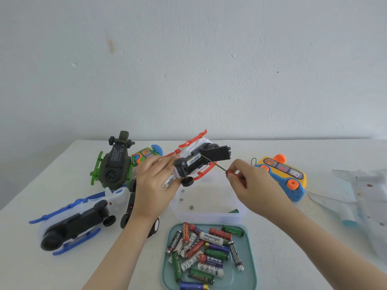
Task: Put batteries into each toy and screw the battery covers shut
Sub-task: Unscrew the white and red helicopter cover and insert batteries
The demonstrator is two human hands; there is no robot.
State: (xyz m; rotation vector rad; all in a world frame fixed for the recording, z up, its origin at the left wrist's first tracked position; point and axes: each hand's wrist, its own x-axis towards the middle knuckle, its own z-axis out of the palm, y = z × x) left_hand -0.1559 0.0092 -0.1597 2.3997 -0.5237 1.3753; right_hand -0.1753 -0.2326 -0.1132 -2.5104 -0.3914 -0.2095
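Note:
My left hand grips the white and red toy helicopter, held belly-up above the table. Its black battery cover stands swung open, and a white Heybright battery lies in the bay. My right hand pinches the red handle of a small screwdriver, whose thin shaft points up-left to the open cover. A teal tray near the front edge holds several loose batteries.
A clear plastic tub with three small screws sits under the helicopter. To the left lie a green helicopter, a blue and white helicopter and a small green toy. A yellow and blue toy and plastic bags lie right.

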